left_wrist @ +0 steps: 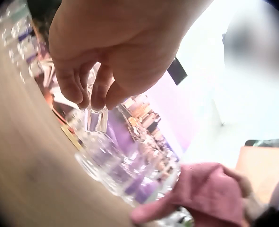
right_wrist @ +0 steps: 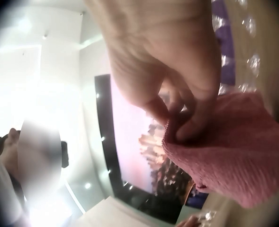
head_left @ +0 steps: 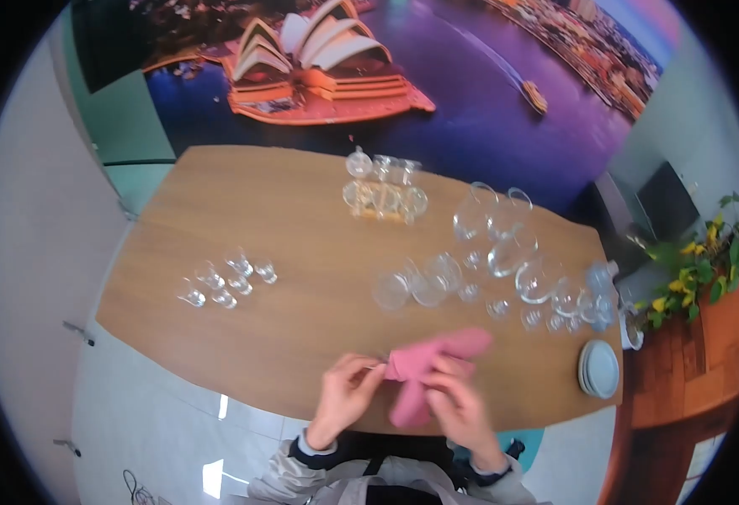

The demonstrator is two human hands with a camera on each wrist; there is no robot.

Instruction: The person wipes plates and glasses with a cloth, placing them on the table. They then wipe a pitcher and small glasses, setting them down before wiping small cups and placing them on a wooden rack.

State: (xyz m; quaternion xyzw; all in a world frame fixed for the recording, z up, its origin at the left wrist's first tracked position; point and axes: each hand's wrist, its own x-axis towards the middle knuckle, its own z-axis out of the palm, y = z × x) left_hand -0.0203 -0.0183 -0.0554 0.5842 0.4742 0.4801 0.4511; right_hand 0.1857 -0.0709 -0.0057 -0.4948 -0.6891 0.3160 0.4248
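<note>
My left hand (head_left: 348, 394) pinches a small clear glass (left_wrist: 98, 119) between thumb and fingertips, near the table's front edge. Part of the glass is hidden behind the fingers in the left wrist view. Just to the right, a pink cloth (head_left: 416, 362) hangs in loose folds from my right hand (head_left: 456, 402). In the right wrist view, the thumb and fingers (right_wrist: 194, 127) pinch the cloth near its hemmed edge. The cloth comes up close beside the left fingertips in the head view.
Several small glasses (head_left: 239, 286) are grouped on the left of the wooden table (head_left: 302, 244). Glass bowls (head_left: 513, 252) and other glassware spread across the right. A stack of plates (head_left: 598, 369) sits at the right edge, and a rack (head_left: 382, 202) with glassware stands at the back.
</note>
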